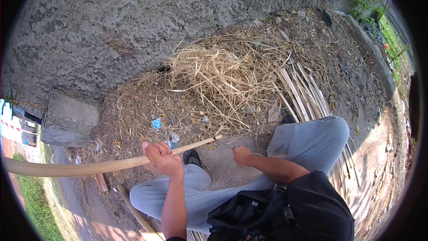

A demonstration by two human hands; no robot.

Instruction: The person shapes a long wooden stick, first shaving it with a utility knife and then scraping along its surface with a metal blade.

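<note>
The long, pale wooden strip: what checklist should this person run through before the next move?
1. Bare left hand closed around the long, pale wooden strip: ok.
2. Bare right hand closed, apart from the strip's tip: ok.
3. Thin dark piece by that hand gripped: cannot tell; too small.
4. Strip's far end free: cannot tell; it leaves the view at left.
5. Tangled, straw-coloured heap of strands apart from both hands: ok.

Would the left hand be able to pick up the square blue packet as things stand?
Probably not: the left hand is closed around the long strip, though nothing covers the square blue packet.
</note>
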